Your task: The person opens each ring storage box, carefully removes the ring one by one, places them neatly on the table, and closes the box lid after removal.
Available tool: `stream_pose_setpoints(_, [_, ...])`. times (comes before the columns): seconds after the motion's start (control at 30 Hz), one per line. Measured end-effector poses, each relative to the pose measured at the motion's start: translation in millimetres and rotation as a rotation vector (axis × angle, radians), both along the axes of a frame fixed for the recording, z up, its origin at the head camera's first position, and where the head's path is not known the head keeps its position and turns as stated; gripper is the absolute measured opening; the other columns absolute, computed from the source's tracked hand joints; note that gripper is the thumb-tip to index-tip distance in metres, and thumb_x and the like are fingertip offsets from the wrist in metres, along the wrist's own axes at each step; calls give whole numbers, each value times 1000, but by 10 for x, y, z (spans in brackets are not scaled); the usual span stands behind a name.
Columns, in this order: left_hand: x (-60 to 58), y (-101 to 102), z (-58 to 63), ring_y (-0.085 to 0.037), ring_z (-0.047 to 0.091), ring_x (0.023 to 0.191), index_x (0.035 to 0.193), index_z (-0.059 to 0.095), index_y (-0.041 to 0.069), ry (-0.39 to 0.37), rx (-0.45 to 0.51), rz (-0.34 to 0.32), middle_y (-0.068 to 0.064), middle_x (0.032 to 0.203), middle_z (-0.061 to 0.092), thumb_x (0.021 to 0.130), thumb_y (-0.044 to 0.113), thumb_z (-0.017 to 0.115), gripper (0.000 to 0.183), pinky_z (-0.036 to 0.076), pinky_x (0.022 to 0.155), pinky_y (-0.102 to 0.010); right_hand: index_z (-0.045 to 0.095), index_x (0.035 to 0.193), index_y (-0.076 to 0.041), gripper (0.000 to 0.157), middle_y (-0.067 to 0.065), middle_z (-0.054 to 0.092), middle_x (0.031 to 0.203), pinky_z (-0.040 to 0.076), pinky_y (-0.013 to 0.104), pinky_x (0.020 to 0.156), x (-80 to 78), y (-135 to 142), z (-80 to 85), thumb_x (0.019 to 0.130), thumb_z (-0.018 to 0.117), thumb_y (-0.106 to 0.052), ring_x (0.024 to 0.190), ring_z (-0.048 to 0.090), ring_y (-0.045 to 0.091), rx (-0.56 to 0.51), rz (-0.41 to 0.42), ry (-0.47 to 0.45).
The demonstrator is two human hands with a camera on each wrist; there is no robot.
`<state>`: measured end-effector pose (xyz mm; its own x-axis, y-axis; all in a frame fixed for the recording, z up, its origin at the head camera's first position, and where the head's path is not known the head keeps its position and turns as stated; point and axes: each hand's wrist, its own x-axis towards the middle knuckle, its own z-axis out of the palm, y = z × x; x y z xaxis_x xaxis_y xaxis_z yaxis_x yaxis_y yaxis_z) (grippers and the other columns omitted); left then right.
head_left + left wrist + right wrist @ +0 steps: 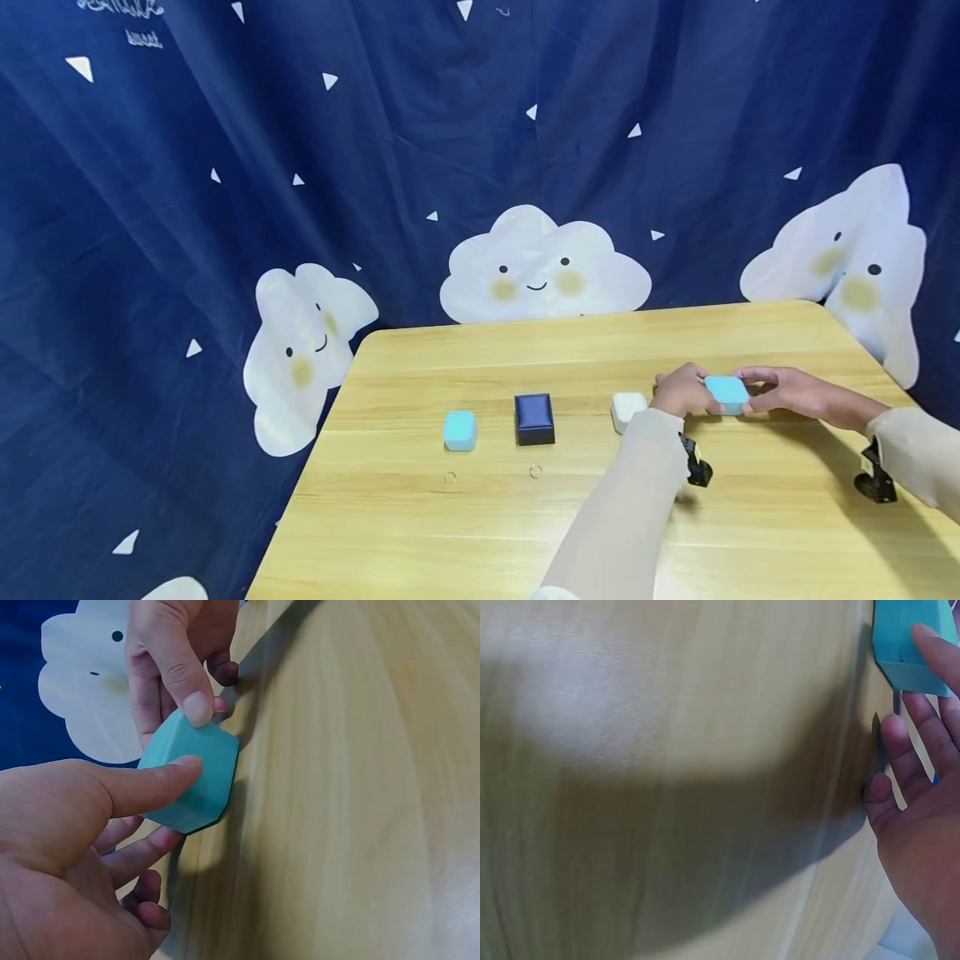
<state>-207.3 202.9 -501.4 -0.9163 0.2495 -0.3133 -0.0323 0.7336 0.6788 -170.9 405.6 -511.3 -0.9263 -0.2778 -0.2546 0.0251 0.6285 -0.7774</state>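
At the right side of the table, a small light-blue box (pixel 726 393) with rounded corners is held between both hands, its lid closed. My left hand (pixel 681 390) grips its left side; in the left wrist view the thumb lies across the blue face and fingers curl under the lower edge. From the right, my right hand (pixel 798 392) pinches the opposite side, its thumb on the box and its other fingers behind. The right wrist view catches only part of the box (pixel 909 645) at the top right corner.
A white box (pixel 628 408) sits beside the left forearm, partly covered by the sleeve. Further left stand a dark navy box (pixel 534 419) and another light-blue box (pixel 460 431). Two thin rings lie in front of them, one ring (pixel 450 482) left of the other ring (pixel 536 477). A blue curtain (pixel 420 100) hangs behind.
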Motion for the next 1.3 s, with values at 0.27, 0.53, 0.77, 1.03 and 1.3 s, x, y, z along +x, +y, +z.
stream_pose_setpoints(0.27, [94,-17,-97,-14,38,93,105,65,31,9,123,9,13,88,60,65,14,88,49,40,72,-30,37,142,2,66,28,43,137,46,22,79,67,29,-37,89,66,-26,105,53,9,-15,8,12])
stream_pose_setpoints(0.53, [211,-45,-115,-10,39,91,106,64,31,45,176,16,14,84,58,65,15,88,50,38,77,-29,38,140,4,68,18,55,121,47,23,75,132,16,-53,86,69,-24,95,55,9,4,-14,38])
stream_pose_setpoints(0.77, [269,-61,-197,-10,37,93,101,62,33,82,158,-3,16,85,57,65,19,88,47,35,81,-30,42,139,3,65,13,58,115,45,22,72,209,-10,-82,86,70,-23,90,53,6,25,-23,88])
stream_pose_setpoints(1.03, [329,-89,-245,-10,36,92,101,60,35,125,174,-18,19,90,57,65,22,88,47,34,79,-30,43,137,7,66,26,54,126,46,18,75,270,-21,-117,85,71,-21,95,53,-1,56,-34,163])
stream_pose_setpoints(1.3, [339,-130,-275,-8,39,90,107,60,36,149,135,-48,22,94,57,64,29,88,52,34,78,-29,46,133,5,56,7,60,113,47,18,76,328,-108,-176,86,69,-13,95,56,0,-48,-4,218])
